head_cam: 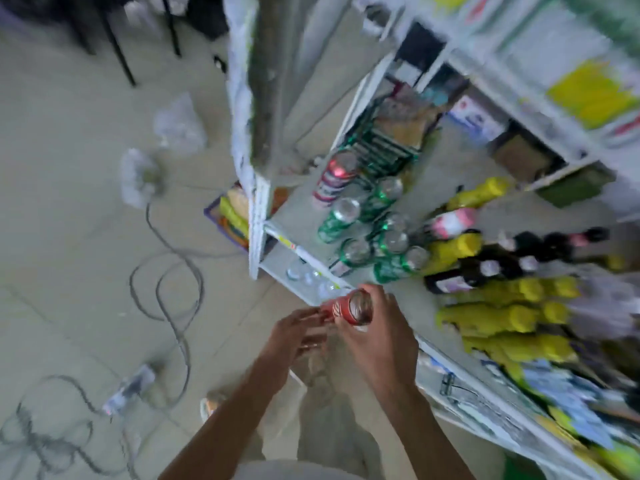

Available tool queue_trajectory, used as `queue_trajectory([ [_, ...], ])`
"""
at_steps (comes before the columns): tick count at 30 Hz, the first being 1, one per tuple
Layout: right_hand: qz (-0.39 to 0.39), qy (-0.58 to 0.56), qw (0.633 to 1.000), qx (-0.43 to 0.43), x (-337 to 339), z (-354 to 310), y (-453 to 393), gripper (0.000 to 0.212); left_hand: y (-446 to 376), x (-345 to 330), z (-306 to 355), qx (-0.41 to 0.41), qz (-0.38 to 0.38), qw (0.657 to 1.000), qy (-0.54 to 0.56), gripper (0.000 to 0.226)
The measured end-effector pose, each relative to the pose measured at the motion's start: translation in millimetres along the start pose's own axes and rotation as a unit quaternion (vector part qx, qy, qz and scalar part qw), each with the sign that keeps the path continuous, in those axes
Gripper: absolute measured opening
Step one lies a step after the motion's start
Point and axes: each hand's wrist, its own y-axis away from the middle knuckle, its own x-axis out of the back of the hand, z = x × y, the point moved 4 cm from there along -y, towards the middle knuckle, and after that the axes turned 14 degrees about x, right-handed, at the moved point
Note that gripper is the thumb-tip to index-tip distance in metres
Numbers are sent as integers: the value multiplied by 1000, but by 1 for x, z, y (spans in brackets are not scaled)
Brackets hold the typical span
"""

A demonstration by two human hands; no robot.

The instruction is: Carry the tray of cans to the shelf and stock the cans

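My right hand (377,337) grips a red can (348,309) just in front of the white shelf's front edge (349,285). My left hand (298,337) hovers beside the can's bottom end, fingers spread and touching or nearly touching it. On the shelf stand several green cans (381,244) and one red-and-white can (334,178) behind them. No tray is in view. The picture is blurred by motion.
Yellow-capped and dark bottles (491,271) fill the shelf to the right of the cans. Higher shelves hold packets and boxes (588,95). Grey cables (173,278) and a power strip (133,389) lie on the tiled floor at left. A basket of goods (230,216) sits by the shelf's end.
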Motion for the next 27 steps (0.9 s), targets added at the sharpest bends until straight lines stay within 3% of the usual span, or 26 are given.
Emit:
queue_trajectory([
  [5, 74, -47, 996, -21, 63, 35, -15, 68, 28, -64, 29, -36, -16, 999, -16, 24],
  [10, 73, -48, 994, -67, 79, 85, -10, 66, -3, -113, 5, 37, -28, 999, 20, 29],
  [14, 55, -28, 994, -86, 67, 124, -15, 67, -36, -137, -5, 71, -14, 995, 66, 15],
  [19, 53, -11, 992, -113, 35, 148, -27, 67, -50, -147, -5, 75, -29, 994, 67, 31],
  [24, 52, -55, 986, -147, 34, 162, -37, 75, -33, -120, -17, 49, 49, 998, -3, 31],
  [27, 33, -85, 986, -143, 33, 162, -36, 88, -21, -93, -16, 16, 57, 995, -83, 28],
])
